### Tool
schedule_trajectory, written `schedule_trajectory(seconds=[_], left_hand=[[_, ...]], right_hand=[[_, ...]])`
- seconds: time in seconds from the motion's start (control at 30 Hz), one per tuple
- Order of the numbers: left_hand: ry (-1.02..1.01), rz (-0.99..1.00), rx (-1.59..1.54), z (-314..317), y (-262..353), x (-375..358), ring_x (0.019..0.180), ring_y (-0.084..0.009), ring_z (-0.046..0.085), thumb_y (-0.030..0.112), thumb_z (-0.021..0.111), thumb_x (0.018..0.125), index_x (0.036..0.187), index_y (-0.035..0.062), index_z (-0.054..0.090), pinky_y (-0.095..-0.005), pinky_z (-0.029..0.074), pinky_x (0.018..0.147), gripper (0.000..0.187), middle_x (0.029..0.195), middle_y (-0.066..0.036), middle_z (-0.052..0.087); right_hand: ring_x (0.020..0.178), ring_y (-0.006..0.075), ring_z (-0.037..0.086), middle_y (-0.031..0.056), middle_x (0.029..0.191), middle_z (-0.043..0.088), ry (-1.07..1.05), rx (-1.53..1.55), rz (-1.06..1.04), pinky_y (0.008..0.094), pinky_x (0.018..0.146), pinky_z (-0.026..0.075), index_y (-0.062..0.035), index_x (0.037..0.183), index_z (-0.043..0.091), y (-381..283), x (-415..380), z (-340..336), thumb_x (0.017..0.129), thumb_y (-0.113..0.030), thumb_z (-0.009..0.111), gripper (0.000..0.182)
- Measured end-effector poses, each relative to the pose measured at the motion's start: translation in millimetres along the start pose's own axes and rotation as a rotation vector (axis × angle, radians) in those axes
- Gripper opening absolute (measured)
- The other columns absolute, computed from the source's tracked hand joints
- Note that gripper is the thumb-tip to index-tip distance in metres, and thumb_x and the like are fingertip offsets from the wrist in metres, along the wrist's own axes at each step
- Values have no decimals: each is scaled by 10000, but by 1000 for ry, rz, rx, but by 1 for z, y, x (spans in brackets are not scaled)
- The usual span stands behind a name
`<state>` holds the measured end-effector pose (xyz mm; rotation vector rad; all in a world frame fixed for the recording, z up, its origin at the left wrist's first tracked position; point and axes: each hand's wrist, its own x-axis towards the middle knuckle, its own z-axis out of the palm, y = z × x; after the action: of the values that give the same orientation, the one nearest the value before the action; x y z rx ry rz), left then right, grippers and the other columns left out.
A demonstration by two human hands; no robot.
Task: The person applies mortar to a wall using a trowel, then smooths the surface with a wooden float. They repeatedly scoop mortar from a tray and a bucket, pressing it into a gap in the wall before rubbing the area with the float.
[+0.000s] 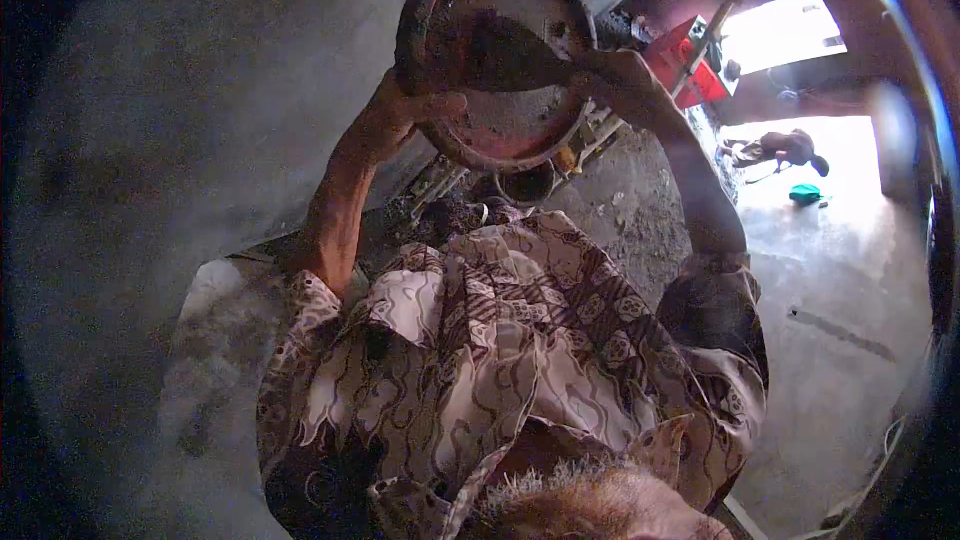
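A round, dark basin (508, 130) with a raised rim is held out at arm's length, tilted so its inside faces me. Grey, mortar-like residue coats it, with reddish patches showing through near the lower edge. My left hand (405, 108) grips the left rim, its thumb laid over the inner side. On the opposite rim, my right hand (615, 80) is closed, partly in shadow. A dark shadow falls across the middle of the basin. Below it sits a dark bucket-like container (527, 183), largely covered by the basin. Both forearms come out of patterned shirt sleeves (315, 310).
Left of me rises a plain grey wall (180, 130). A red box (690, 62) stands back right, crossed by a wooden pole (735, 0). Beyond, a bent-over person (785, 147) is in a bright doorway near a green object (804, 194). Rough grey rubble (625, 205) covers the ground.
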<state>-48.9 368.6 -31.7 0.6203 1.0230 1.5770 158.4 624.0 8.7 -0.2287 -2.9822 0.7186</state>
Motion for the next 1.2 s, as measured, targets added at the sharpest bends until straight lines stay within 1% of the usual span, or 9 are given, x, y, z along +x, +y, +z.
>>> schedule_trajectory(seconds=[0.4, 0.7, 0.8, 0.87, 0.93, 1.0, 1.03, 1.13, 1.2], left_hand=[[-11, -43, -33, -12, -16, -16, 1007, -225, 607, 234, 789, 745, 1273, 3, 484, -368, 511, 895, 652, 1146, -120, 607], [257, 168, -168, -19, -28, -9, 990, -219, 612, 177, 808, 720, 1273, 34, 480, -356, 541, 846, 659, 1107, -91, 601], [324, 134, -85, -19, -21, -10, 960, -195, 612, 152, 808, 719, 1241, 40, 515, -337, 539, 817, 609, 1084, -69, 607], [359, 65, -17, -12, -16, -9, 940, -183, 612, 140, 807, 721, 1226, 42, 530, -327, 534, 808, 584, 1071, -60, 612], [312, 257, -25, 7, -5, -6, 855, -162, 613, 116, 806, 719, 1198, 44, 548, -287, 529, 763, 548, 978, -36, 626], [286, 266, -33, 15, -1, -10, 794, -142, 604, 114, 809, 716, 1181, 43, 554, -262, 519, 709, 535, 944, -24, 628], [279, 273, -49, 17, -2, -11, 733, -123, 594, 112, 812, 713, 1164, 42, 559, -237, 509, 655, 522, 909, -12, 630], [297, 84, 31, -13, -27, -19, 624, -79, 559, 133, 826, 703, 1120, 51, 570, -203, 448, 520, 496, 805, 15, 617], [310, 127, -5, -3, -24, -21, 585, -65, 530, 132, 832, 689, 1102, 55, 573, -204, 419, 482, 493, 763, 24, 599]], right_hand=[[663, 89, 585, 20, 724, 634, -124, 428, 264, 261, 608, 493, -31, 1031, 673, -12, 38, 41, 896, -303, 632, 306], [592, 69, 526, 35, 770, 641, 107, 333, 210, 257, 534, 445, -23, 987, 686, -24, -64, 35, 875, -254, 659, 258], [591, 62, 524, 23, 765, 640, 88, 331, 491, 254, 521, 438, -23, 981, 683, -38, -77, 43, 866, -241, 665, 247], [767, 278, 664, 120, 862, 690, 90, 289, 482, 372, 698, 531, -63, 944, 697, -27, -72, 48, 811, -180, 660, 181], [725, 277, 655, 114, 826, 684, 226, 305, 431, 372, 651, 528, -61, 917, 685, -4, -61, 42, 800, -175, 663, 165], [606, 77, 553, 30, 739, 637, 17, 81, 439, 253, 495, 445, 17, 1008, 669, 19, -51, 23, 883, -270, 646, 314], [606, 77, 553, 30, 739, 637, 23, 81, 440, 253, 495, 445, 17, 1008, 669, 37, -50, 21, 883, -270, 646, 314], [607, 68, 553, 13, 719, 625, 341, 676, 308, 234, 493, 454, -7, 1029, 669, 71, -36, 15, 886, -262, 646, 293], [671, 264, 641, 132, 797, 669, 198, 245, 371, 353, 651, 537, -34, 922, 656, 66, -19, -13, 849, -259, 663, 237]])
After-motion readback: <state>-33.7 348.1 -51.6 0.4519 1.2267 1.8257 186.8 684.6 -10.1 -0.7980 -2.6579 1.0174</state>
